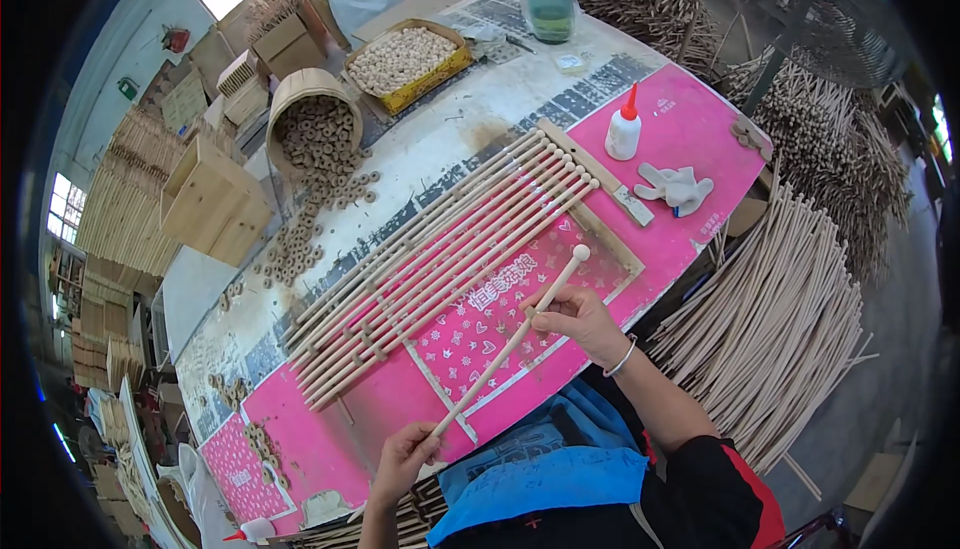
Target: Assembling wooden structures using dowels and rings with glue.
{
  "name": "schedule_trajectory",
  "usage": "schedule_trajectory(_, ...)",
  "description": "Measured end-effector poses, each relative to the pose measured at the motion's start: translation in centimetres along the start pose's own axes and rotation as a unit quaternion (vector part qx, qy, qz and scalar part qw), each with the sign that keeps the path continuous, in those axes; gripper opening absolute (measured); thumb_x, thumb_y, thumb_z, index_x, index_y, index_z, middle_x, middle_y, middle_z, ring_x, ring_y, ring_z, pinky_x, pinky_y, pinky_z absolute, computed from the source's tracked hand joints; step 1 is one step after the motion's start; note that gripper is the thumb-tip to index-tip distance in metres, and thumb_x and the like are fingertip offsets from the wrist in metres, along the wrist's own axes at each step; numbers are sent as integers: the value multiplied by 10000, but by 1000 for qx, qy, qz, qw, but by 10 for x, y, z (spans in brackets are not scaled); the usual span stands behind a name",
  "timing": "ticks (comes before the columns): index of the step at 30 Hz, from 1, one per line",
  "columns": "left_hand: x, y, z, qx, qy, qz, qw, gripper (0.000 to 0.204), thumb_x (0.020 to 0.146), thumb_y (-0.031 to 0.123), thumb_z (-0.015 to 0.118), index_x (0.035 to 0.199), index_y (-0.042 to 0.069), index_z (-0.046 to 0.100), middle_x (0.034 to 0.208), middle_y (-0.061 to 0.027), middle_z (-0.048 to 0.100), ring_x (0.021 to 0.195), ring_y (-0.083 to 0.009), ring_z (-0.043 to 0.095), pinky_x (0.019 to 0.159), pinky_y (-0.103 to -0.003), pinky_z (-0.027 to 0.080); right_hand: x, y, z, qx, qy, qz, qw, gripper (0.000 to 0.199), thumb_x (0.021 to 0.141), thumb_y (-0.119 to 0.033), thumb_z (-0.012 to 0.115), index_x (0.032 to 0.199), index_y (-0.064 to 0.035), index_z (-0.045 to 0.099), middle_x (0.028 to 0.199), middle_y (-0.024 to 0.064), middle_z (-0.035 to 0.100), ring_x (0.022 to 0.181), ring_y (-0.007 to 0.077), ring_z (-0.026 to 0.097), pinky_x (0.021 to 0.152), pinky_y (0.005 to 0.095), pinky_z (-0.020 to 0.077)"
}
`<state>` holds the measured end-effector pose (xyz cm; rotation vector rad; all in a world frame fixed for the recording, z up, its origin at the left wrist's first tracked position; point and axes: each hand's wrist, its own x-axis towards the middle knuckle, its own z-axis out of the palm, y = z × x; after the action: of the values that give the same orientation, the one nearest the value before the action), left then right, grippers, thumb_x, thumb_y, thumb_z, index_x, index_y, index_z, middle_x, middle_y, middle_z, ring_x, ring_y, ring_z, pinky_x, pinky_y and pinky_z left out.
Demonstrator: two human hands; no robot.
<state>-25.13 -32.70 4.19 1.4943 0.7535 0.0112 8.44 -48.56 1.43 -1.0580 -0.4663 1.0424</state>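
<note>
A slim wooden rod (497, 361) with a round wooden ball (581, 252) on its upper end slants across the table's near edge. My left hand (405, 457) is closed around its lower end. Higher up, below the ball, my right hand (582, 321) pinches the rod at what looks like a small wooden ring (531, 312), partly covered by the fingers. Beyond my hands, several similar ball-tipped rods (470, 239) lie side by side, with small wooden rings (366, 333) on some of them near their left ends. A wooden strip (600, 174) lies along their ball ends.
A white glue bottle (623, 134) with a red tip and a white glove (676, 189) are at the right. A tipped bucket (308, 89) spills wooden rings (298, 239) at the far left, near a yellow box (425, 89) of wooden balls. Bundled rods (770, 334) lie right of the table.
</note>
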Motion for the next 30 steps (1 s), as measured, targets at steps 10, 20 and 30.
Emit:
schedule_trajectory(10, 34, 25, 28, 291, 177, 138, 930, 177, 943, 14, 698, 1111, 5, 751, 844, -98, 686, 753, -194, 632, 682, -319, 494, 3, 14, -36, -1, 95, 28, 995, 310, 987, -215, 746, 1205, -1, 693, 915, 43, 692, 782, 108, 659, 719, 261, 552)
schedule_trajectory(20, 74, 28, 36, 308, 188, 174, 916, 209, 905, 0, 715, 1103, 25, 776, 862, -116, 679, 754, -242, 609, 692, -343, 462, 1, 4, -55, 43, 93, 44, 994, 449, 1008, -226, 705, 1378, 13, 619, 978, 37, 689, 814, 89, 658, 730, 239, 553)
schedule_trajectory(30, 95, 26, 43, 319, 175, 202, 909, 210, 906, -4, 706, 1102, 26, 775, 891, -127, 698, 790, -257, 630, 731, -351, 489, 2, -2, -58, 37, 147, 27, 988, 341, 989, -223, 750, 1241, -2, 687, 890, -6, 664, 708, 64, 620, 580, 205, 484)
